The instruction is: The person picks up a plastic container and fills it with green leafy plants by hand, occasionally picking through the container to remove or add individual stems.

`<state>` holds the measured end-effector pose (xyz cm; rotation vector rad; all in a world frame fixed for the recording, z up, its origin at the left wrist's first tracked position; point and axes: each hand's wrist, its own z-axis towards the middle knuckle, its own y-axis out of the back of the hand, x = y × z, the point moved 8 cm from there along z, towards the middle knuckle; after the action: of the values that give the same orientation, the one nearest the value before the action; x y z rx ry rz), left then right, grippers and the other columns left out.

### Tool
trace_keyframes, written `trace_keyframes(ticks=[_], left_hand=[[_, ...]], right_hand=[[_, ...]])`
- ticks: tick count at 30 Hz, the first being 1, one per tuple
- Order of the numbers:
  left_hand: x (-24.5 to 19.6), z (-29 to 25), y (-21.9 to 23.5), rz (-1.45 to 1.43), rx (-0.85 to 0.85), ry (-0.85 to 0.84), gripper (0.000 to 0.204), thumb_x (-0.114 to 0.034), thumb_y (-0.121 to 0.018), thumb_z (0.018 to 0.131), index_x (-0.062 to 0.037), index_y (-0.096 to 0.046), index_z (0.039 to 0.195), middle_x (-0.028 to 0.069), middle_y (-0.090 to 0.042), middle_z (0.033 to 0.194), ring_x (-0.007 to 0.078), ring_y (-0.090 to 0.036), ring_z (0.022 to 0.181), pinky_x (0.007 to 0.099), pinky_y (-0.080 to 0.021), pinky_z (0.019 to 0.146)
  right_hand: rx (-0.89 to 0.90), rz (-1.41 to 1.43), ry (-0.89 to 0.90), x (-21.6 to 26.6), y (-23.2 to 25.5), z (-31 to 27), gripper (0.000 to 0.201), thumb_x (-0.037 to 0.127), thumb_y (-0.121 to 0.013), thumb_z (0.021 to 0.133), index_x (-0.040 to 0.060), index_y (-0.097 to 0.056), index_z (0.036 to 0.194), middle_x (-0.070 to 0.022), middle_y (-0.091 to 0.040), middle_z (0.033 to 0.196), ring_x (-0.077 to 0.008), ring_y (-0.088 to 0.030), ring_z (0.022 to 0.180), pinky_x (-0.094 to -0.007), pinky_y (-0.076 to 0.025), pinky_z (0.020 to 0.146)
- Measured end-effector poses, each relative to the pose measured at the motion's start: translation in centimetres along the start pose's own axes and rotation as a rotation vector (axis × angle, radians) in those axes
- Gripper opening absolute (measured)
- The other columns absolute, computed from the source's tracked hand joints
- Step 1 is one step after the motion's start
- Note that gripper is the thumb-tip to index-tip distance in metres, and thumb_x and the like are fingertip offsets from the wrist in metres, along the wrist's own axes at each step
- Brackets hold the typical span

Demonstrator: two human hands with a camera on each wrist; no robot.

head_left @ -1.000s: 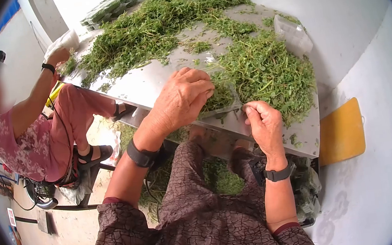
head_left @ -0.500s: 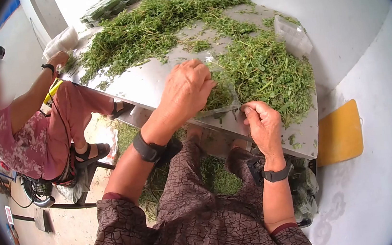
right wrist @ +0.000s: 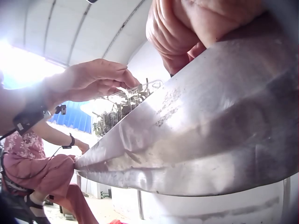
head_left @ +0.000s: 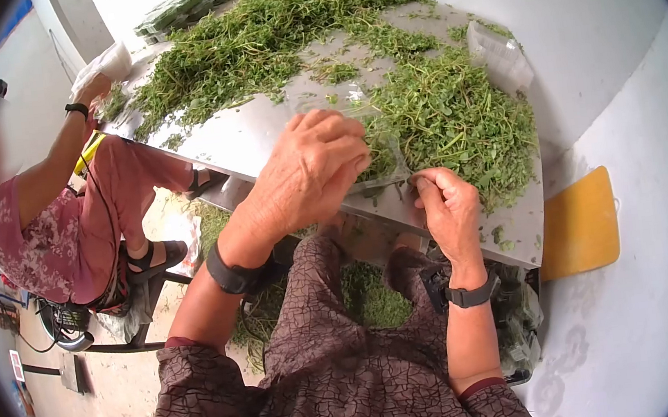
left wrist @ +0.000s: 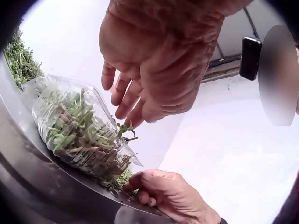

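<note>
A clear plastic box (left wrist: 77, 126) filled with cut greens stands at the metal table's near edge, tilted in the left wrist view. My left hand (head_left: 312, 161) is over the box, thumb and fingers drawn together. At its fingertips a small green sprig (left wrist: 127, 132) shows, pinched there. My right hand (head_left: 451, 207) is at the box's near right corner, thumb against a curled index finger, right beside loose greens (left wrist: 124, 178). Whether it pinches the corner or a stem, I cannot tell. A pile of greens (head_left: 456, 124) lies just beyond the box.
A larger heap of greens (head_left: 304, 14) spreads across the back of the table (head_left: 232, 142). Packed clear boxes (head_left: 184, 10) are stacked at the far left, empty ones (head_left: 498, 58) at right. Another person (head_left: 38, 217) sits at left. A yellow board (head_left: 579, 226) leans by the wall.
My left hand has dipped slightly, lifted and come back over the box. The right hand has stayed at the corner. The seated person's hand has moved at the table's left end.
</note>
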<state>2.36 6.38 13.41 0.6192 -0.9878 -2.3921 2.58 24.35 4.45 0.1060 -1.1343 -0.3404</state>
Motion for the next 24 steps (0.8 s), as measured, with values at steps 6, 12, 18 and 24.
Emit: trace_keyframes(ticks=[6, 12, 18, 24], left_hand=[[-0.1, -0.8, -2.2, 0.072, 0.167, -0.111, 0.027, -0.015, -0.061, 0.088, -0.0003, -0.065, 0.110, 0.0131, -0.062, 0.118, 0.0310, -0.051, 0.119, 0.0428, -0.039, 0.100], [-0.1, 0.1, -4.2, 0.137, 0.298, 0.040, 0.035, -0.025, -0.051, 0.095, 0.0020, -0.061, 0.115, 0.0153, -0.059, 0.119, 0.0317, -0.053, 0.110, 0.0423, -0.040, 0.095], [0.6, -0.1, -4.4, 0.111, 0.335, 0.169, 0.039, -0.029, -0.046, 0.098, 0.0028, -0.061, 0.115, 0.0151, -0.056, 0.118, 0.0315, -0.050, 0.108, 0.0418, -0.039, 0.095], [-0.8, -0.4, -2.2, 0.074, 0.221, -0.003, 0.040, -0.030, -0.042, 0.100, 0.0001, -0.063, 0.116, 0.0160, -0.056, 0.123, 0.0338, -0.049, 0.114, 0.0432, -0.037, 0.099]], right_hand=[[-0.001, 0.003, 0.017, -0.2, 0.0, -0.1, 0.010, 0.001, -0.058, 0.089, -0.0058, -0.065, 0.091, -0.0075, -0.063, 0.075, -0.0098, -0.054, 0.061, -0.0259, -0.044, 0.054], [0.002, 0.002, -0.008, -0.3, 0.0, -0.1, 0.010, 0.002, -0.058, 0.090, -0.0054, -0.065, 0.092, -0.0073, -0.063, 0.076, -0.0103, -0.055, 0.061, -0.0260, -0.045, 0.055], [0.003, -0.004, -0.001, 0.0, 0.0, -0.1, 0.010, 0.002, -0.058, 0.090, -0.0050, -0.065, 0.093, -0.0075, -0.064, 0.077, -0.0108, -0.056, 0.061, -0.0261, -0.044, 0.056], [0.016, -0.008, -0.009, -0.2, 0.0, -0.1, 0.010, 0.002, -0.058, 0.090, -0.0053, -0.065, 0.093, -0.0074, -0.063, 0.077, -0.0107, -0.054, 0.061, -0.0263, -0.044, 0.056]])
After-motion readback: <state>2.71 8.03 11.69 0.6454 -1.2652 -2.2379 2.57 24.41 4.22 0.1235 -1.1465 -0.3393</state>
